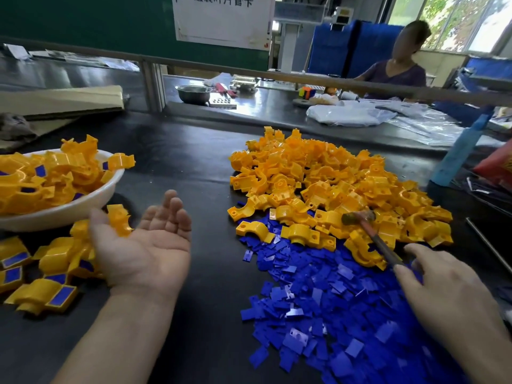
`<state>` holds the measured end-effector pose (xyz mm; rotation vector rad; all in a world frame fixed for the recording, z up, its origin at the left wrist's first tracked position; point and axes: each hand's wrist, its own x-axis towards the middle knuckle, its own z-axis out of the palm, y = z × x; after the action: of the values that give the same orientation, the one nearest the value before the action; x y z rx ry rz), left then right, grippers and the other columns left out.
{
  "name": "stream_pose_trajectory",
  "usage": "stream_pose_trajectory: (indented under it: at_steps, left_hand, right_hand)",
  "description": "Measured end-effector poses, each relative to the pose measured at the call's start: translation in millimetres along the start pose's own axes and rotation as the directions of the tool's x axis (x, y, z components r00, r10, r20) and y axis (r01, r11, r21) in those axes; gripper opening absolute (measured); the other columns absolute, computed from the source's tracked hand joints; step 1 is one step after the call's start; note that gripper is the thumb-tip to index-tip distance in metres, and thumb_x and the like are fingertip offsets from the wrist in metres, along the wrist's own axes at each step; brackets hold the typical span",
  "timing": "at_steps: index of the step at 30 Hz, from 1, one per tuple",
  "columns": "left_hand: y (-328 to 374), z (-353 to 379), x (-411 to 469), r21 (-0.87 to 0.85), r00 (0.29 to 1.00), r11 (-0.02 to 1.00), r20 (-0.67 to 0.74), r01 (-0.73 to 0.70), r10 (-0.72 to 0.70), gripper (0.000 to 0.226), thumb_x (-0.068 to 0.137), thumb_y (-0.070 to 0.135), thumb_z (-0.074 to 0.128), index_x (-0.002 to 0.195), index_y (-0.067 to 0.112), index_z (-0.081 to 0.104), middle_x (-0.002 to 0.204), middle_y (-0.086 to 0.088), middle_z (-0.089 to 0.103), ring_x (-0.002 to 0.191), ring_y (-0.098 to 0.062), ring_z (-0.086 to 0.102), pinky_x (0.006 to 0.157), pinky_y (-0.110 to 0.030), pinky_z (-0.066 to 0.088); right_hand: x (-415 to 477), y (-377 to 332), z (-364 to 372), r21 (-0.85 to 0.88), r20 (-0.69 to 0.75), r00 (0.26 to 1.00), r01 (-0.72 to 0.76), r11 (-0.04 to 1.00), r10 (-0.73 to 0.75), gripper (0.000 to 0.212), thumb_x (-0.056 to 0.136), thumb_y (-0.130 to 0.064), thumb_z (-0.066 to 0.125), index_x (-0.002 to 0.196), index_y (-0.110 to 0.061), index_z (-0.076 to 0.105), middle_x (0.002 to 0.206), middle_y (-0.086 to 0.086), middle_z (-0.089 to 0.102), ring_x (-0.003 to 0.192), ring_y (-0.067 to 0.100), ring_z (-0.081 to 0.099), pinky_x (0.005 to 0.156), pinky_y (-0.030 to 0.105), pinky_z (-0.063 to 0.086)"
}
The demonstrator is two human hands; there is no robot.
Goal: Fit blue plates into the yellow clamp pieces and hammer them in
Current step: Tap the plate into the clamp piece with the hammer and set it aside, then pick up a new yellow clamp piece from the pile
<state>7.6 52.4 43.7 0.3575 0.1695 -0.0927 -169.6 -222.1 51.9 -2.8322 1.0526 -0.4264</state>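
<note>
Left hand (144, 245) relaxed, palm up; right hand (446, 295) hides hammer (379, 241) handle's end, grip unclear.

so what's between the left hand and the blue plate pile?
Nothing. In the head view, only bare black tabletop separates the open left hand from the pile of blue plates.

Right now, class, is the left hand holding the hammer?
No: the left hand lies open, palm up, while the hammer rests on the pile of yellow clamp pieces by the right hand.
</note>
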Motion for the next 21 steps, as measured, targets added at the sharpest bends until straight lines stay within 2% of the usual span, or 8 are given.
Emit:
stream_pose_trajectory:
  at_steps: [2, 5, 8, 11, 15, 17, 21]
  left_hand:
    - [-7.0, -0.5, -2.5, 0.078, 1.000, 0.997, 0.003, 0.027, -0.027, 0.069, 0.086, 0.067, 0.051, 0.123, 0.009, 0.051, 0.099, -0.014, 0.077, 0.081, -0.024, 0.075, 0.068, -0.031, 0.056]
    - [-12.3, -0.3, -3.8, 0.180, 0.998, 0.982, 0.010, 0.063, -0.066, 0.065, 0.087, 0.067, 0.049, 0.120, 0.012, 0.055, 0.091, -0.010, 0.078, 0.073, -0.022, 0.073, 0.066, -0.030, 0.056]
    - [-15.0, -0.4, -3.8, 0.269, 0.994, 0.957, -0.009, 0.110, -0.112, 0.060, 0.089, 0.065, 0.048, 0.115, 0.012, 0.059, 0.083, -0.007, 0.077, 0.067, -0.018, 0.072, 0.062, -0.029, 0.055]
    - [-19.6, 0.1, -5.8, 0.356, 0.985, 0.919, -0.014, 0.166, -0.173, 0.054, 0.091, 0.062, 0.047, 0.108, 0.013, 0.060, 0.079, -0.005, 0.074, 0.064, -0.016, 0.068, 0.060, -0.028, 0.052]
    - [-25.8, -1.9, -5.7, 0.457, 0.973, 0.865, -0.002, 0.207, -0.232, 0.050, 0.093, 0.058, 0.047, 0.106, 0.012, 0.062, 0.076, -0.005, 0.072, 0.060, -0.015, 0.067, 0.054, -0.027, 0.052]
    - [-30.3, -3.3, -4.4, 0.535, 0.966, 0.814, -0.022, 0.228, -0.257, 0.045, 0.094, 0.053, 0.050, 0.104, 0.012, 0.063, 0.074, -0.004, 0.072, 0.058, -0.014, 0.067, 0.051, -0.026, 0.053]
    - [-44.5, -7.5, -6.0, 0.728, 0.947, 0.644, -0.022, 0.235, -0.320, 0.026, 0.094, 0.035, 0.060, 0.102, 0.010, 0.062, 0.072, -0.005, 0.073, 0.059, -0.015, 0.069, 0.048, -0.026, 0.053]
  right_hand:
    - [-4.3, -27.5, -2.6, 0.028, 0.017, 0.988, 0.156, 0.987, -0.156, 0.047, 0.088, -0.043, 0.051, 0.133, -0.028, 0.049, 0.111, -0.005, 0.058, 0.100, 0.012, 0.051, 0.082, 0.031, 0.046]
    - [-3.2, -78.2, 6.1, 0.039, 0.072, 0.907, 0.413, 0.910, -0.415, 0.048, 0.090, -0.051, 0.043, 0.135, -0.037, 0.039, 0.128, -0.013, 0.052, 0.118, 0.008, 0.045, 0.098, 0.030, 0.039]
    - [19.4, -124.6, 24.5, 0.026, 0.044, 0.817, 0.574, 0.819, -0.574, 0.043, 0.094, -0.048, 0.043, 0.134, -0.033, 0.041, 0.129, -0.007, 0.055, 0.117, 0.017, 0.048, 0.097, 0.036, 0.043]
    - [44.4, -158.3, 44.9, -0.048, 0.061, 0.815, 0.579, 0.814, -0.576, 0.040, 0.096, -0.045, 0.041, 0.129, -0.025, 0.048, 0.124, 0.002, 0.058, 0.113, 0.024, 0.050, 0.090, 0.041, 0.044]
    - [50.6, -172.0, 64.3, -0.102, 0.121, 0.792, 0.610, 0.786, -0.599, 0.030, 0.095, -0.038, 0.047, 0.119, -0.022, 0.054, 0.118, 0.006, 0.062, 0.110, 0.029, 0.051, 0.089, 0.044, 0.041]
    - [48.8, -166.2, 67.5, -0.078, 0.073, 0.782, 0.624, 0.778, -0.620, 0.023, 0.094, -0.031, 0.050, 0.114, -0.023, 0.057, 0.113, 0.004, 0.063, 0.105, 0.027, 0.052, 0.085, 0.042, 0.042]
    - [44.3, -151.3, 62.4, 0.067, -0.040, 0.793, 0.609, 0.791, -0.607, 0.024, 0.094, -0.028, 0.045, 0.114, -0.022, 0.057, 0.107, 0.000, 0.061, 0.096, 0.020, 0.053, 0.082, 0.037, 0.046]
